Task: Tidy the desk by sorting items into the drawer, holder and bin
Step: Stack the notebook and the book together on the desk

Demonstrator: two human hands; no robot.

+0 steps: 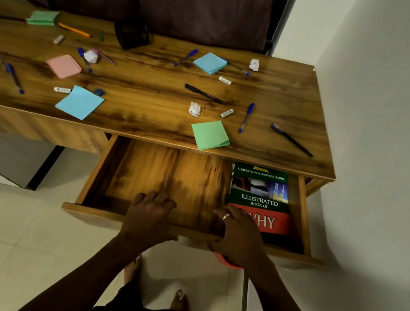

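Grips the front rail of the drawer (89, 211) with both hands: left hand (148, 216) near the rail's middle, right hand (237, 236) just to its right. Hooks the fingers of each over the top edge into the cavity, thumbs on the outer face. Stands well out from the desk (155, 86), so probably the opening step, with nothing sorted yet.

Risks tipping or leaving the runners if hauled much further, given how far out. Risks a pinch against the desk edge if shoved home with fingers hooked inside. Could bump the red rim (229, 263) peeking just below the drawer front under the right hand; cannot tell what that is. Could jolt the green pad (210, 134), lying at the desk edge just behind the drawer, and set the pens (246, 117) behind it rolling.

Shows smooth, dark-streaked wood-grain board throughout, boxy and flat-bottomed. Holds only a glossy green-and-red book (260, 198), flat at the drawer's right end. Behind the drawer:
- slim round plastic pens, apt to roll
- square stacks of thin paper
- crumpled paper (195, 109), white, light and springy

Far behind the drawer, at the desk's back: a black mesh holder (131, 35), stiff-looking. No bin identifiable.
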